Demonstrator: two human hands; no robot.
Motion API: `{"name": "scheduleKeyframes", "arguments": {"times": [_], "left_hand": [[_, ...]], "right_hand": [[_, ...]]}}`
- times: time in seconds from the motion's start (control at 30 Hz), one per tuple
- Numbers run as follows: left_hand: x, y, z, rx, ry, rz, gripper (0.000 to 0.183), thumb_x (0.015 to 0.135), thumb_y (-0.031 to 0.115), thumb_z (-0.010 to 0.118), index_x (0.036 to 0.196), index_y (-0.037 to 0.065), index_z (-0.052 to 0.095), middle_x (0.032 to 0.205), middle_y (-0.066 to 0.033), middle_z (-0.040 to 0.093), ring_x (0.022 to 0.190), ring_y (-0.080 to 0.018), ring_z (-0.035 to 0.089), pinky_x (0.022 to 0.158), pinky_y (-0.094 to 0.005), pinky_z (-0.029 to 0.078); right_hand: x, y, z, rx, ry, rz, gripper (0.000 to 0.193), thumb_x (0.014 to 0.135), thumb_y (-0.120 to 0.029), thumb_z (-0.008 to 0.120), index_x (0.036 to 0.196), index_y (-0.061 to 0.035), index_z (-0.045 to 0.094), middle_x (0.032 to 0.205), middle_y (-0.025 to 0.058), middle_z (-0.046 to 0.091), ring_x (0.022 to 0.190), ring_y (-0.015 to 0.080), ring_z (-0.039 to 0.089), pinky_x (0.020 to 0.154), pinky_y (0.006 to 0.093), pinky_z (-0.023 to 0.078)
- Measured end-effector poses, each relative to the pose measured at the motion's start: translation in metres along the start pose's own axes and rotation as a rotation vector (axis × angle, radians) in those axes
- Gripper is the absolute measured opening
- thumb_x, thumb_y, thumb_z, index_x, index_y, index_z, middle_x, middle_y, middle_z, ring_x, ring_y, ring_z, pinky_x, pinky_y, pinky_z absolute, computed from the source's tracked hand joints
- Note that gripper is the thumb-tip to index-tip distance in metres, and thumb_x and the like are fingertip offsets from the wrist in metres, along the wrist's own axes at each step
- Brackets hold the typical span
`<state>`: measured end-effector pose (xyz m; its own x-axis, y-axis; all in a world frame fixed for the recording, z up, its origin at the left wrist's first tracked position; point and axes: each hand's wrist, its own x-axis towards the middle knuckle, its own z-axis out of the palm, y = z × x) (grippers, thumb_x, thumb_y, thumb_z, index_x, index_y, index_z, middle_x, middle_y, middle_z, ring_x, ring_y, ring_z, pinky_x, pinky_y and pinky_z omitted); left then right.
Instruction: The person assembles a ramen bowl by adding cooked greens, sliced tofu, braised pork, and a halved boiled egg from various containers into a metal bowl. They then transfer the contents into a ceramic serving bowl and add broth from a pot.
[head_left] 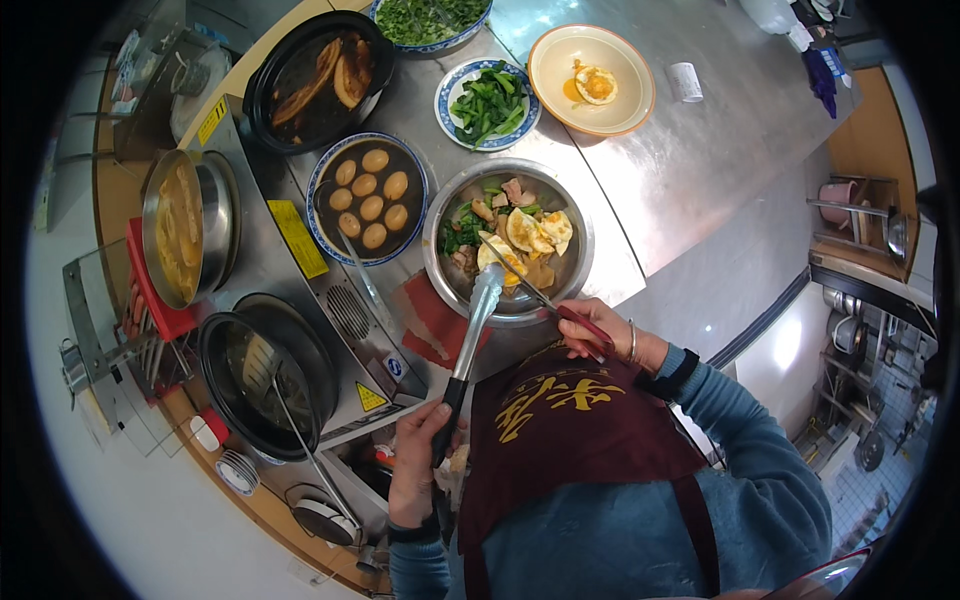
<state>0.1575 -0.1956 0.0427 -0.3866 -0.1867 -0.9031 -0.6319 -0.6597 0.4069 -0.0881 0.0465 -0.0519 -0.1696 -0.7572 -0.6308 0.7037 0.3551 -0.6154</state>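
My left hand is closed round the black handle of a pair of metal tongs, whose tips rest at a piece of fried egg. Red-handled scissors are in my right hand, their blades reaching over the same egg. Below both tools sits a steel bowl with fried egg, greens and chunks of meat in it. Its near rim is close to my dark red apron. Whether the scissor blades touch the egg, I cannot tell.
Left of the bowl stands a blue-rimmed bowl of brown eggs. Behind are a black pot with meat, a plate of greens and a cream bowl with fried egg. A dark pot with a ladle stands at left.
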Motion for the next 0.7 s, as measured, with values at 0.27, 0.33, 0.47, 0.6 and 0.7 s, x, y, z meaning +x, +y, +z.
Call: {"name": "scheduleKeyframes", "arguments": {"times": [0.27, 0.33, 0.47, 0.6, 0.7], "left_hand": [[0.001, 0.006, -0.009, 0.062, 0.03, 0.017, 0.033, 0.098, 0.018, 0.065, 0.124, -0.002, 0.069, 0.083, -0.0068, 0.07, 0.059, -0.0096, 0.058, 0.051, -0.0235, 0.044], [0.002, 0.006, -0.012, 0.115, 0.072, 0.063, 0.033, 0.098, 0.019, 0.067, 0.123, -0.002, 0.07, 0.084, -0.0055, 0.069, 0.061, -0.009, 0.058, 0.053, -0.0235, 0.045], [0.01, 0.008, -0.006, 0.444, 0.153, 0.37, 0.035, 0.098, 0.02, 0.068, 0.125, -0.003, 0.068, 0.086, -0.0029, 0.068, 0.07, -0.0087, 0.059, 0.062, -0.0246, 0.048], [0.02, 0.023, 0.012, 0.658, 0.167, 0.547, 0.042, 0.094, 0.024, 0.072, 0.13, 0.001, 0.066, 0.088, -0.0082, 0.07, 0.079, -0.0194, 0.066, 0.075, -0.0331, 0.052], [0.027, 0.028, 0.025, 0.798, 0.155, 0.532, 0.039, 0.093, 0.024, 0.072, 0.125, 0.002, 0.067, 0.091, -0.0145, 0.072, 0.08, -0.0255, 0.069, 0.076, -0.0357, 0.052]], "right_hand": [[-0.001, -0.001, -0.004, -0.193, 0.044, 0.071, 0.048, 0.1, -0.032, 0.069, 0.137, -0.0038, 0.06, 0.068, -0.0036, 0.054, 0.054, 0.0052, 0.051, 0.049, 0.0237, 0.045], [-0.012, 0.002, -0.008, -0.201, 0.08, 0.087, 0.052, 0.1, -0.035, 0.068, 0.139, -0.003, 0.058, 0.068, -0.0028, 0.057, 0.055, 0.0051, 0.054, 0.051, 0.0218, 0.046], [-0.043, 0.005, -0.017, -0.19, 0.097, 0.044, 0.06, 0.1, -0.043, 0.066, 0.143, -0.0021, 0.053, 0.068, -0.0017, 0.058, 0.056, 0.0063, 0.056, 0.054, 0.0221, 0.049], [-0.06, 0.003, -0.017, -0.05, 0.26, -0.047, 0.062, 0.101, -0.045, 0.063, 0.143, -0.0003, 0.052, 0.065, -0.0009, 0.058, 0.056, 0.0088, 0.059, 0.057, 0.0252, 0.053], [-0.049, -0.003, -0.014, -0.156, 0.348, 0.058, 0.061, 0.102, -0.047, 0.062, 0.141, -0.0003, 0.054, 0.062, -0.0008, 0.056, 0.054, 0.009, 0.058, 0.058, 0.0254, 0.054]]}}
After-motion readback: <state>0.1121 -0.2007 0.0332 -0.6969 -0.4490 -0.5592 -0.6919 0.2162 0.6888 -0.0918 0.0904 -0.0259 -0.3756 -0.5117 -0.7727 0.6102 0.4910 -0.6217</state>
